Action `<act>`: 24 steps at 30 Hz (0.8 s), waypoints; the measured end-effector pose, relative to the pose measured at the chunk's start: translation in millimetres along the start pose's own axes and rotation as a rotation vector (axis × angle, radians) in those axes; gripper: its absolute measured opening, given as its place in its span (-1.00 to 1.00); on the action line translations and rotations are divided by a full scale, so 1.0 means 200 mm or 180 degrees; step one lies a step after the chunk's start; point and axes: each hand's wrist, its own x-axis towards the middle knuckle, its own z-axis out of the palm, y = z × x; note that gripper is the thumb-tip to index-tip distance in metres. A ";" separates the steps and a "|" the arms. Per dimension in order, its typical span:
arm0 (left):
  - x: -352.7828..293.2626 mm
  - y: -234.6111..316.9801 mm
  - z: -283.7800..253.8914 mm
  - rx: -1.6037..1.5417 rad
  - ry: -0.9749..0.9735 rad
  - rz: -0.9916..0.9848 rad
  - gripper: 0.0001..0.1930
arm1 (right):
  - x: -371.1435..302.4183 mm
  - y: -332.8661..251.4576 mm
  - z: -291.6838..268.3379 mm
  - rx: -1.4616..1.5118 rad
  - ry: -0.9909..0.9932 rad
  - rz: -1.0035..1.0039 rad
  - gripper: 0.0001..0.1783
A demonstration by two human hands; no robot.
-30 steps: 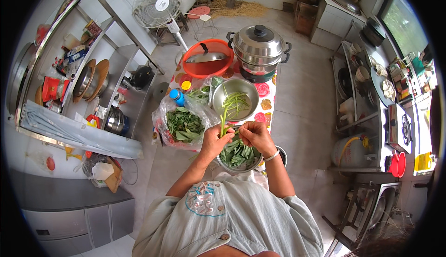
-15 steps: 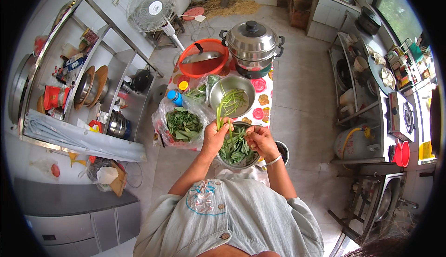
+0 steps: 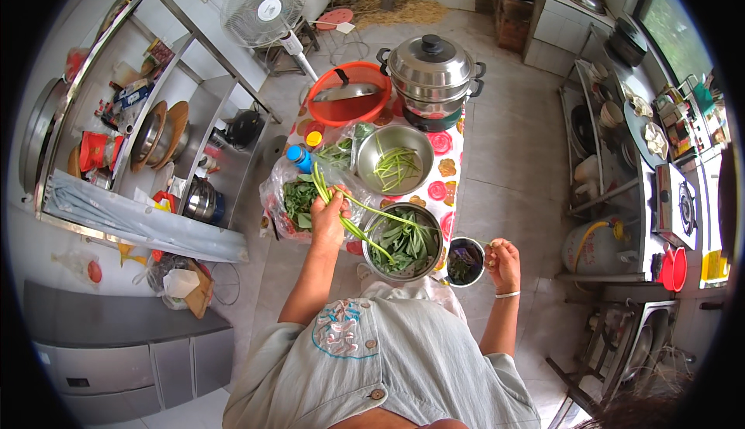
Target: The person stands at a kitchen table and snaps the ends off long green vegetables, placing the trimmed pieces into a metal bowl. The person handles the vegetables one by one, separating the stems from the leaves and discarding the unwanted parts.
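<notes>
My left hand (image 3: 330,216) is closed round a bunch of long green stems (image 3: 320,182), which slant across its grip toward a steel pot (image 3: 441,239). Leafy greens (image 3: 411,244) lie in that pot. Out to the right, my right hand (image 3: 504,264) pinches the tip of a thin green strand (image 3: 450,232) stretched across from the bunch. Below the strand stands a small bucket (image 3: 480,272) with dark leaves inside. Left of my left hand, a clear plastic bag (image 3: 272,205) holds more leafy greens. Beyond the pot, a steel bowl (image 3: 421,153) contains cut green stems (image 3: 396,167).
The patterned tablecloth (image 3: 442,143) also bears a blue-capped bottle (image 3: 298,157), an orange basin (image 3: 372,111) and a lidded steamer pot (image 3: 431,72). A standing fan (image 3: 264,10) is behind it. Metal shelves (image 3: 209,37) line the left, a counter with a gas stove (image 3: 675,204) the right.
My right hand has moved from above the pot far to the right, drawing out the thin strand. My left hand has shifted left with the stems, which now slant over the pot.
</notes>
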 end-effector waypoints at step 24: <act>-0.22 -0.04 0.30 0.1999 -0.1526 0.0142 -0.92 | 0.03 0.09 0.75 -0.0550 -0.1076 -0.0479 -0.81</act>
